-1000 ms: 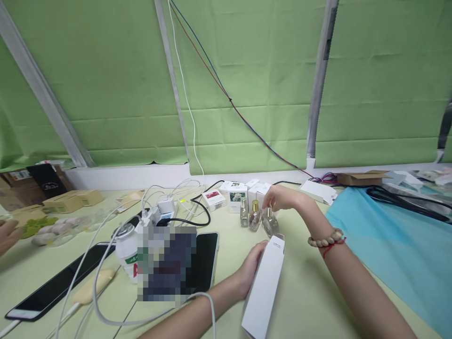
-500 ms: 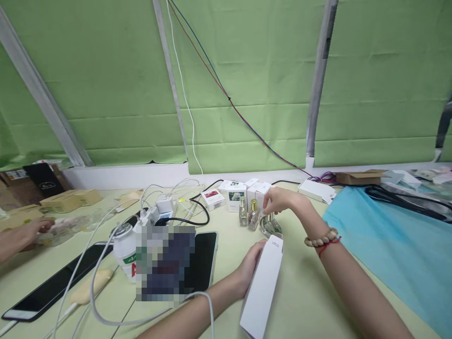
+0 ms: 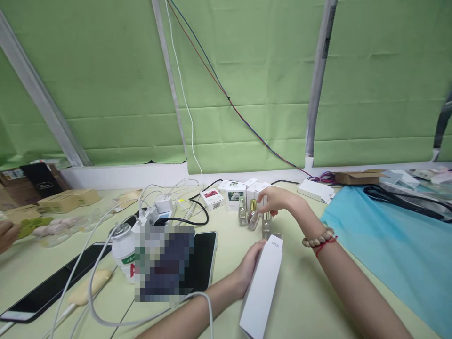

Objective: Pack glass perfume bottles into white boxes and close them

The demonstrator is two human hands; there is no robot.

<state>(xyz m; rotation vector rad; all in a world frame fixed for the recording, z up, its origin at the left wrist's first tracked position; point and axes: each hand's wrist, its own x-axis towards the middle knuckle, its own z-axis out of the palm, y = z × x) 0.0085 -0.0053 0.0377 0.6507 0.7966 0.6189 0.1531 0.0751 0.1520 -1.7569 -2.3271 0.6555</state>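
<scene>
My left hand is wrapped round a long white box, which tilts away from me over the table. Beyond its far end, my right hand reaches down with the fingers closed about the top of a clear glass perfume bottle. That bottle stands upright, narrow side towards me. Just left of it are a perfume bottle with a gold cap and another small clear bottle. Small white boxes stand behind these bottles.
On the left lie a black tablet, a white bottle, a phone, chargers and looping white cables. Another person's hand shows at the left edge. Blue sheeting covers the right side, with black cable on it.
My right hand has turned the perfume bottle from its broad face to its narrow side. The other person's hand has drawn back left, uncovering a green item. My left hand stays put.
</scene>
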